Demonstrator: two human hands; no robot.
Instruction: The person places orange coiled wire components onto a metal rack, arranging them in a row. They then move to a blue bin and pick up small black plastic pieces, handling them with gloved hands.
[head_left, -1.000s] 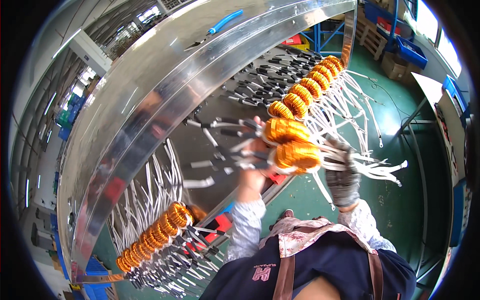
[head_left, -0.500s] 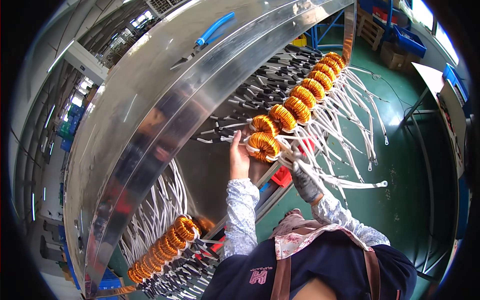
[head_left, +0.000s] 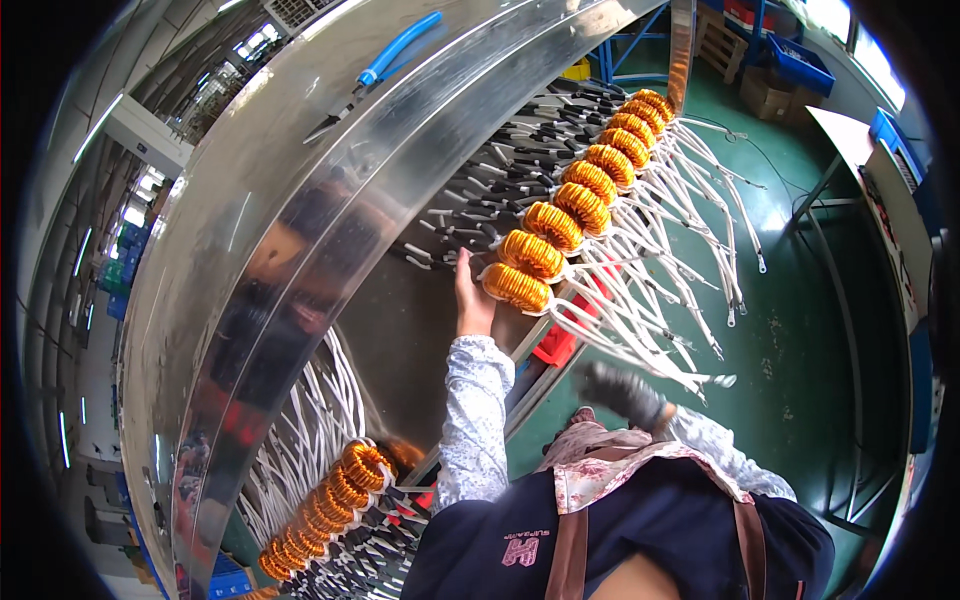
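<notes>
My left hand (head_left: pixel 472 300) is bare and reaches up to the rack, its fingers closed on the clamp beside the lowest orange wound coil (head_left: pixel 516 286) of a row of several coils (head_left: pixel 590 190). White sleeved leads (head_left: pixel 650 300) hang from each coil. My right hand (head_left: pixel 620 392), in a dark glove, is blurred and held low near my chest, below the hanging leads, holding nothing I can make out. A second group of orange coils (head_left: pixel 330 495) sits on the rack at the lower left.
A shiny curved metal panel (head_left: pixel 300 200) runs above the rack, with blue-handled pliers (head_left: pixel 385 62) lying on top. Red bins (head_left: pixel 560 345) sit under the rack. The green floor (head_left: pixel 800 330), blue crates (head_left: pixel 800 60) and a white table edge (head_left: pixel 860 140) lie to the right.
The coil carried toward the rack now sits in line with the row. My right hand has let go and dropped toward my chest. My left hand stays at the clamp.
</notes>
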